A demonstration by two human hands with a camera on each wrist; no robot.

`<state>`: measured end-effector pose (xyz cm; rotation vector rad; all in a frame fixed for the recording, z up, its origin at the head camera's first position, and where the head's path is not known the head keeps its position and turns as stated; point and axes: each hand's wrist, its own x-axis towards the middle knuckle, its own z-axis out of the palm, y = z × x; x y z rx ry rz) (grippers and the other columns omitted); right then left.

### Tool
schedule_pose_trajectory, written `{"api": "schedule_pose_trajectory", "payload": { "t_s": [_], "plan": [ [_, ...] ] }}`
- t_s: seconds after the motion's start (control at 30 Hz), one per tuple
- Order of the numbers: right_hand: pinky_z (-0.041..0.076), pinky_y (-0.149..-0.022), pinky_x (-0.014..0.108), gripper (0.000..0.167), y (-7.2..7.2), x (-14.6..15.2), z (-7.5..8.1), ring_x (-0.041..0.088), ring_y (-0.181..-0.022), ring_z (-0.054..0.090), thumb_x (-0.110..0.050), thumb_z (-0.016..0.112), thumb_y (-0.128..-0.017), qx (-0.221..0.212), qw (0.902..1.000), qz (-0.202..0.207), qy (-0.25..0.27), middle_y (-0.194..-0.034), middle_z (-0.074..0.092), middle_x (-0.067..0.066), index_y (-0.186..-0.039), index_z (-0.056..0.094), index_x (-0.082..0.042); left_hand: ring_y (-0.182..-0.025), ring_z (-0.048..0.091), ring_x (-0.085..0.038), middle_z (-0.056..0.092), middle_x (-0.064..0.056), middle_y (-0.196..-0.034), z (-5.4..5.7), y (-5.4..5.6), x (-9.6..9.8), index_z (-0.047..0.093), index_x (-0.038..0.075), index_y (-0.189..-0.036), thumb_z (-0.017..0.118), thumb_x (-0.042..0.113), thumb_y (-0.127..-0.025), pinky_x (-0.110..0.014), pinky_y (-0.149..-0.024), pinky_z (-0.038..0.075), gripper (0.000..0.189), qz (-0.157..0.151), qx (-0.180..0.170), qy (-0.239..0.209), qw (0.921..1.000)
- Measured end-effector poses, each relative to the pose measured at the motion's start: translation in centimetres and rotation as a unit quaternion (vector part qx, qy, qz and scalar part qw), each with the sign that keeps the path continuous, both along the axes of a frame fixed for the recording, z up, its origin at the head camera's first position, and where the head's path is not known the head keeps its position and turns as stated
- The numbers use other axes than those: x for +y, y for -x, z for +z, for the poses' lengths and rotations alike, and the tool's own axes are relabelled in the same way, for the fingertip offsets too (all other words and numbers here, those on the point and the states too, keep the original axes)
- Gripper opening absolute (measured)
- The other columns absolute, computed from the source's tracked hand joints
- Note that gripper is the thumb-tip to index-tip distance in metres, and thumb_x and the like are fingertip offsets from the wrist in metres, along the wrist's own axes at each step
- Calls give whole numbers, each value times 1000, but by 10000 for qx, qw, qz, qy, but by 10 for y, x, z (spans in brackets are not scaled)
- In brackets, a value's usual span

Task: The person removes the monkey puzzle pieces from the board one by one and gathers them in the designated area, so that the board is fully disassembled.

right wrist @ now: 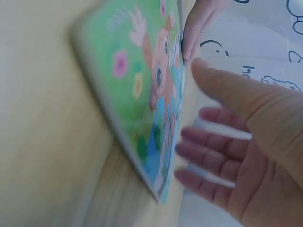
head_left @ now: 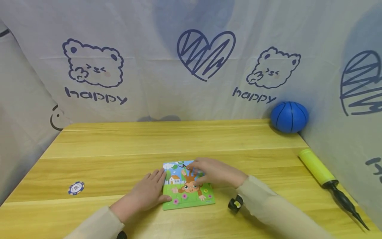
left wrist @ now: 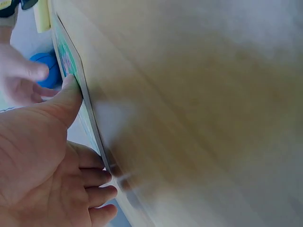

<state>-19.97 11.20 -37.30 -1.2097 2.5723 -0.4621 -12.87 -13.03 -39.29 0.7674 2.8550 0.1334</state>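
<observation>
A square jigsaw puzzle [head_left: 188,196] with a cartoon monkey, a small house and flowers lies flat on the table, its picture looking whole. My left hand [head_left: 149,192] rests along its left edge, fingers extended and thumb on the near left corner; the left wrist view shows that thumb [left wrist: 70,97] touching the board's rim. Over the upper right part of the puzzle is my right hand [head_left: 213,172], fingers loosely bent. In the right wrist view nothing is held by this hand [right wrist: 255,142], and its fingers appear slightly apart from the picture [right wrist: 137,71].
On the wooden table [head_left: 119,142], a blue and white poker chip [head_left: 76,188] lies at the left. A blue ball [head_left: 289,117] sits in the far right corner. Along the right edge lies a yellow-green hand pump [head_left: 319,167] with a black end. Printed cloth [head_left: 149,76] hangs behind.
</observation>
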Motion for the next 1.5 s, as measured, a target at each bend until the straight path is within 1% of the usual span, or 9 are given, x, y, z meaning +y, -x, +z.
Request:
{"api": "schedule_pose_trajectory", "payload": {
  "t_s": [0.1, 0.2, 0.37, 0.5, 0.73, 0.97, 1.3, 1.37, 1.5],
  "plan": [
    [47, -74, 23, 50, 10, -19, -2, 11, -87, 54, -27, 68, -84, -415, 9990, 2, 176, -102, 56, -2, -128, 54, -9, -131, 26, -38, 27, -25, -143, 1, 0, 1, 33, -12, -136, 51, 53, -87, -49, -106, 24, 83, -15, 18, 46, 10000],
    [46, -72, 20, 50, 17, -36, -5, 10, -83, 52, -29, 69, -83, -456, 9989, 75, 99, -102, 54, -4, -127, 54, -11, -131, 27, -38, 28, -25, -143, 1, 0, 1, 33, -12, -136, 51, 53, -87, -49, -105, 25, 83, -54, 36, 115, 9999],
    [45, -80, 21, 54, 24, -57, -9, 8, -91, 52, -34, 69, -81, -185, 9990, 255, -301, -110, 50, -3, -128, 53, -15, -130, 28, -38, 29, -25, -143, 2, -1, 1, 34, -12, -135, 52, 52, -87, -49, -105, 27, 82, -84, 78, 185, 9998],
    [45, -83, 23, 59, 27, -67, -9, 8, -94, 52, -36, 70, -80, -165, 9986, 218, -452, -113, 49, -2, -132, 50, -16, -130, 28, -37, 29, -25, -143, 3, -1, 1, 35, -12, -135, 51, 53, -87, -48, -105, 27, 82, -68, 88, 286, 9995],
    [45, -82, 23, 53, 29, -73, -10, 9, -92, 52, -35, 71, -79, -149, 9982, 256, -523, -111, 49, -2, -127, 54, -18, -130, 28, -38, 29, -26, -142, 3, -2, 1, 35, -13, -134, 51, 52, -88, -49, -105, 26, 82, -55, 73, 331, 9994],
    [45, -84, 23, 50, 29, -74, -8, 9, -94, 53, -32, 72, -79, -155, 9977, 276, -605, -112, 51, -2, -124, 55, -17, -130, 28, -38, 29, -26, -142, 3, -3, 1, 35, -13, -134, 51, 52, -88, -49, -104, 27, 81, -58, 118, 301, 9995],
    [46, -70, 22, 51, 30, -72, -9, 10, -85, 52, -31, 72, -80, -451, 9980, 4, -449, -111, 45, -1, -124, 49, -23, -130, 29, -37, 29, -25, -142, 3, -1, 3, 35, -12, -135, 49, 53, -88, -48, -105, 27, 82, -62, 205, 461, 9987],
    [47, -73, 23, 53, 29, -72, -9, 11, -87, 53, -32, 72, -79, -460, 9981, -17, -413, -111, 45, -1, -125, 47, -22, -130, 29, -37, 30, -25, -142, 3, -1, 3, 35, -12, -134, 50, 53, -88, -48, -104, 27, 82, -66, 228, 466, 9986],
    [46, -81, 24, 58, 29, -71, -11, 11, -95, 52, -34, 72, -79, -459, 9984, -78, -307, -113, 46, 1, -126, 44, -14, -129, 30, -37, 31, -25, -142, 2, -1, 3, 36, -12, -134, 50, 53, -87, -48, -104, 28, 82, -53, 235, 460, 9987]
  ]
}}
